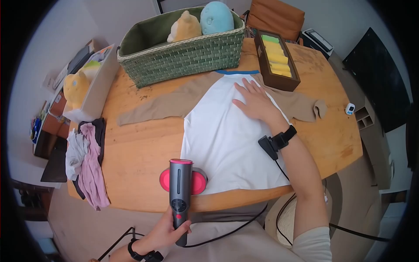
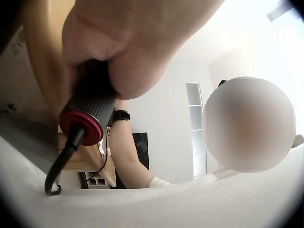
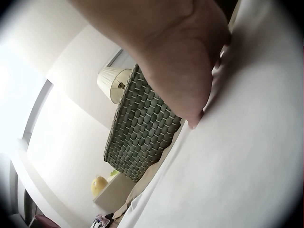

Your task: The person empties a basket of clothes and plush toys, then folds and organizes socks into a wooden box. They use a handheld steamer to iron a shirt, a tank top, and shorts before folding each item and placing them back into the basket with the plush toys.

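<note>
A white raglan shirt (image 1: 218,126) with tan sleeves and a blue collar lies spread on the wooden table. My right hand (image 1: 255,102) rests palm down near its collar, fingers spread; in the right wrist view, fingertips (image 3: 194,121) meet the white cloth. Low in the head view, my left hand (image 1: 163,233) grips the handle of a grey and pink corded handheld appliance (image 1: 179,183). Its barrel stands over the shirt's lower left hem, with round pink faces on either side. The left wrist view shows the handle's red-ringed end (image 2: 83,126) and cord below my palm.
A green woven basket (image 1: 187,61) with plush toys stands behind the shirt. Right of it sits a brown box (image 1: 294,81) of folded yellow cloths. Left are a white bin (image 1: 100,83) and crumpled clothes (image 1: 89,166). A small white timer (image 1: 349,108) lies near the right edge. Cords trail below.
</note>
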A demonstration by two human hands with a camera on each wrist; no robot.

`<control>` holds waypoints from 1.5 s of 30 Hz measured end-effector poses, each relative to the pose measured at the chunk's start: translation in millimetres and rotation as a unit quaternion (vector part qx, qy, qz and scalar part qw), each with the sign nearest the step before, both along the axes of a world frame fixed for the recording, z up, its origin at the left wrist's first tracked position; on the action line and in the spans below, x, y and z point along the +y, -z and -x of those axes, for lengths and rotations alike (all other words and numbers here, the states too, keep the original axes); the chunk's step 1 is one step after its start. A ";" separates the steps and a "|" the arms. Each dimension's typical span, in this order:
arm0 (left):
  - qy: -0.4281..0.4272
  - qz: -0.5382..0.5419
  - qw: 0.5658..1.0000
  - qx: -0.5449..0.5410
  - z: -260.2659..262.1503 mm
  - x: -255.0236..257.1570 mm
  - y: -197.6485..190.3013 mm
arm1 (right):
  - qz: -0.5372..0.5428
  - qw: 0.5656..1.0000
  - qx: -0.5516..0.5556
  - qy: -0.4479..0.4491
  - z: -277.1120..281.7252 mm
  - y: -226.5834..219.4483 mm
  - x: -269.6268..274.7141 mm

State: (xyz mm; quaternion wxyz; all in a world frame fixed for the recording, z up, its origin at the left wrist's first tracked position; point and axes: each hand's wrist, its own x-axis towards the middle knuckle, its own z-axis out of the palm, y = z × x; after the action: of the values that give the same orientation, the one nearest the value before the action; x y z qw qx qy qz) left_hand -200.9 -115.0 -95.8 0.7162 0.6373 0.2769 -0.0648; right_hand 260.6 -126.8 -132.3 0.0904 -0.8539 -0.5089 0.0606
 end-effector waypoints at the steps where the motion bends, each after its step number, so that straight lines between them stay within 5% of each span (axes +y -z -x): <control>1: 0.001 -0.003 1.000 -0.007 5.4 -0.3 -1.7 | -0.003 1.000 0.001 -0.001 0.0 1.1 0.1; 9: -0.042 0.011 0.998 -0.040 8.5 2.9 -8.2 | -0.021 1.000 0.004 -0.002 2.5 1.4 -3.2; 12: -0.057 -0.010 0.994 -0.090 -25.0 6.5 -18.5 | -0.123 0.992 0.021 -0.030 4.7 -16.3 -8.3; 16: -0.067 -0.008 0.986 -0.151 -66.6 18.0 -20.5 | -0.112 0.991 0.070 -0.005 82.5 -70.4 -61.9; 20: -0.072 -0.007 0.983 -0.168 -99.7 35.3 -29.5 | -0.134 0.989 -0.004 -0.069 155.5 -37.1 -131.0; 22: -0.065 -0.008 0.983 -0.173 -111.0 41.8 -31.3 | -0.090 0.977 0.046 -0.190 177.9 -14.6 -149.1; 27: -0.036 0.011 0.986 -0.163 -151.6 63.4 -36.1 | -0.103 0.982 0.073 -0.141 213.0 -9.3 -167.8; 36: -0.038 0.004 0.990 -0.133 -194.1 70.8 -27.5 | -0.130 0.973 0.023 -0.190 192.4 -6.0 -152.7; 45: -0.018 0.012 0.994 -0.105 -199.1 61.3 -9.2 | -0.110 0.958 0.128 -0.233 213.2 -9.2 -172.8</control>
State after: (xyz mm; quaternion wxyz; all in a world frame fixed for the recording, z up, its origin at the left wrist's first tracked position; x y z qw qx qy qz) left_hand -1.8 -53.7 -86.6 0.7502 0.6264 0.2112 0.0119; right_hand 47.5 -299.5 -123.1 0.2313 -0.6813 -0.6818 0.1321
